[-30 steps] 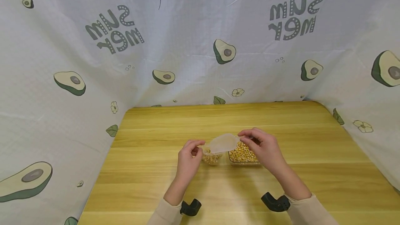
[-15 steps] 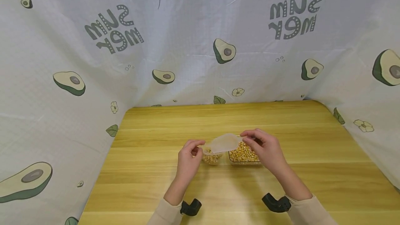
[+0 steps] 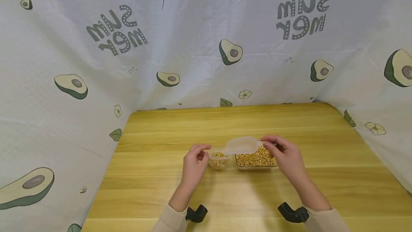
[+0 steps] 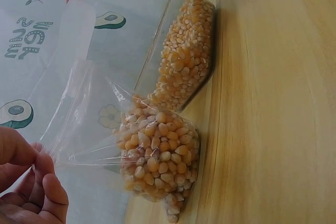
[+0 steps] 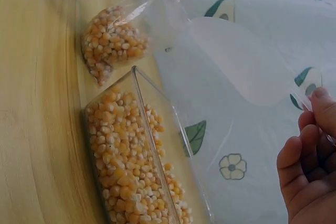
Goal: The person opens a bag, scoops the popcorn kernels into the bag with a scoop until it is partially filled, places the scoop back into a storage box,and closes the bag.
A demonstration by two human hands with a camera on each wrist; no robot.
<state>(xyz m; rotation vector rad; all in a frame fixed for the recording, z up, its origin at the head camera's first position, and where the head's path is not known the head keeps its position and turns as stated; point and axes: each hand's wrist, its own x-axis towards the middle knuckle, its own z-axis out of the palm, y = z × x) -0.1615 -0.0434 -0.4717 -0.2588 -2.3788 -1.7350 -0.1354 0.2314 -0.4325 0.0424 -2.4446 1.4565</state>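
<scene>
My left hand [image 3: 195,160] pinches the top edge of a clear plastic bag [image 4: 152,150] that is partly filled with corn kernels and rests on the table. Between thumb and fingers, my right hand [image 3: 284,153] grips the handle of a translucent white scoop [image 3: 243,145]. No kernels show in the scoop, whose front end is right at the bag's mouth in the left wrist view. Below the scoop, to the right of the bag, stands a clear rectangular container [image 5: 139,93] full of corn kernels [image 5: 121,156].
The wooden table [image 3: 167,182] carries the bag and the container side by side. A white cloth [image 3: 193,28] with avocado prints hangs behind and along both sides of the table. Black camera mounts [image 3: 197,214] sit on both wrists.
My right hand has moved to the right with the scoop, away from the bag's mouth and over the container. The left hand and the bag have stayed in place.
</scene>
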